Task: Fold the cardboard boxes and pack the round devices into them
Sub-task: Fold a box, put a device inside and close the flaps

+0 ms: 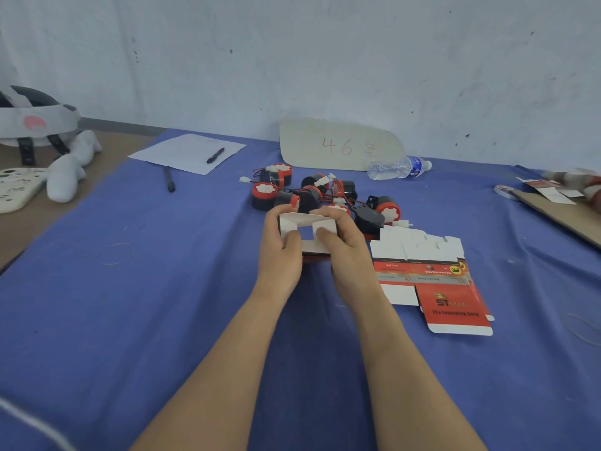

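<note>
Folding stage, early in the task. One cardboard box [304, 219] is held just above the blue-covered tabletop [162, 288], directly in front of the pile of round devices [312, 193]. The left hand [281, 252] and right hand [348, 252] each take one end of it. Each grip is closed round the box, fingers curled behind it and thumbs pressing two white flaps inward, with an open gap showing between the flaps. The box therefore appears erected but not yet closed at this end.

Remaining work, as judged from the layout:
- No device is seen inside any box, and no finished, closed box is in view.
- The red-and-black devices lie loose in a heap with their wires and white connectors tangled.
- Flat box blanks [422, 271] lie unfolded just to the right of the right hand, printed side partly up. They overlap, so their number cannot be told.

Hidden or unclear:
- The far and lower faces of the held box are covered by the hands, so whether its other end is closed cannot be told.
- The device count is uncertain, because several overlap.
- Printing on the blanks is too small to read.
- At the right edge, objects on a brown board are blurred and cut off.
</note>
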The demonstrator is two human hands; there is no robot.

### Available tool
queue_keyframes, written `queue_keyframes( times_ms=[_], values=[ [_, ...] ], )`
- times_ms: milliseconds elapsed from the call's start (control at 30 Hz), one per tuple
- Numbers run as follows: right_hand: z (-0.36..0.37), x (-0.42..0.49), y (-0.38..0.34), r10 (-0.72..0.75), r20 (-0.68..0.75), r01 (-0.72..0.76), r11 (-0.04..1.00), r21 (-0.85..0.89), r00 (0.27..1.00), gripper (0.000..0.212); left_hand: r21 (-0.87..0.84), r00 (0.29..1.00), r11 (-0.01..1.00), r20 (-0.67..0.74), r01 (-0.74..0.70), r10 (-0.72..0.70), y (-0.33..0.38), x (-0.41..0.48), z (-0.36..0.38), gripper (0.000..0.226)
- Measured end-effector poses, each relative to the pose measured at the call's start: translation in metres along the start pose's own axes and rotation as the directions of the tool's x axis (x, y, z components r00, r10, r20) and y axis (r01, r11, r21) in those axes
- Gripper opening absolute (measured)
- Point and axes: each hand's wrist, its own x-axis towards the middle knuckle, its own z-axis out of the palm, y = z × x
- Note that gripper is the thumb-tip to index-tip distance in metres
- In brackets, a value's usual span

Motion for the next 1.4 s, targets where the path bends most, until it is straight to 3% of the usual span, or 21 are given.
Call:
queue_keyframes(
  times_ms=[67, 167, 267, 400, 567, 700, 800, 933, 1033, 1167, 1300, 1400],
  values=[
    [-0.002, -0.001, -0.002, 0.037, 0.086, -0.040, 0.998, 0.039, 0.996, 0.010, -0.013, 1.000, 1.000, 0.002, 0.017, -0.017, 0.001, 0.001, -0.001, 0.039],
    [-0.006, -0.002, -0.004, 0.075, 0.117, -0.082, 0.995, 0.050, 0.990, 0.019, -0.085, 0.999, 0.995, 0.013, 0.047, -0.046, 0.003, 0.001, -0.002, 0.038],
    [-0.006, -0.001, -0.007, 0.080, 0.110, -0.078, 0.997, -0.023, 0.991, 0.006, -0.187, 0.994, 0.977, -0.006, 0.105, -0.108, 0.009, 0.000, -0.003, 0.035],
    [-0.007, 0.000, -0.006, 0.024, 0.122, 0.002, 0.979, -0.205, 0.992, 0.036, -0.290, 0.986, 0.945, -0.024, 0.150, -0.164, 0.012, 0.001, -0.004, 0.036],
    [-0.005, 0.001, -0.006, -0.043, 0.060, 0.063, 0.915, -0.399, 0.997, 0.031, -0.241, 0.989, 0.960, -0.008, 0.144, -0.150, 0.011, -0.001, -0.002, 0.036],
    [-0.005, -0.001, -0.005, -0.029, 0.044, 0.041, 0.949, -0.313, 0.999, 0.029, -0.199, 0.993, 0.973, -0.019, 0.114, -0.120, 0.010, -0.001, 0.000, 0.035],
    [0.000, -0.002, -0.007, -0.034, 0.008, 0.035, 0.975, -0.220, 0.999, 0.015, -0.164, 0.987, 0.978, -0.071, 0.133, -0.146, 0.007, 0.001, 0.002, 0.031],
    [0.007, -0.001, -0.010, -0.135, -0.162, 0.104, 0.978, -0.182, 0.978, 0.010, -0.006, 0.966, 0.982, -0.176, 0.191, -0.189, 0.006, 0.005, 0.002, 0.035],
    [0.009, -0.002, -0.011, -0.214, -0.231, 0.166, 0.963, -0.210, 0.949, 0.013, -0.012, 0.935, 0.935, -0.008, 0.355, -0.355, 0.007, 0.007, 0.000, 0.057],
    [0.010, -0.001, -0.004, -0.162, -0.300, 0.105, 0.975, -0.197, 0.940, 0.025, -0.124, 0.953, 0.945, 0.057, 0.302, -0.297, 0.013, 0.000, -0.003, 0.026],
    [0.008, -0.002, 0.000, -0.113, -0.429, 0.044, 0.985, -0.168, 0.896, 0.010, -0.161, 0.952, 0.943, 0.149, 0.292, -0.269, 0.015, -0.006, 0.002, 0.027],
    [0.003, -0.001, -0.001, -0.117, -0.434, 0.046, 0.984, -0.172, 0.893, 0.025, -0.155, 0.931, 0.921, 0.145, 0.357, -0.336, 0.017, -0.009, 0.010, 0.032]
  ],
)
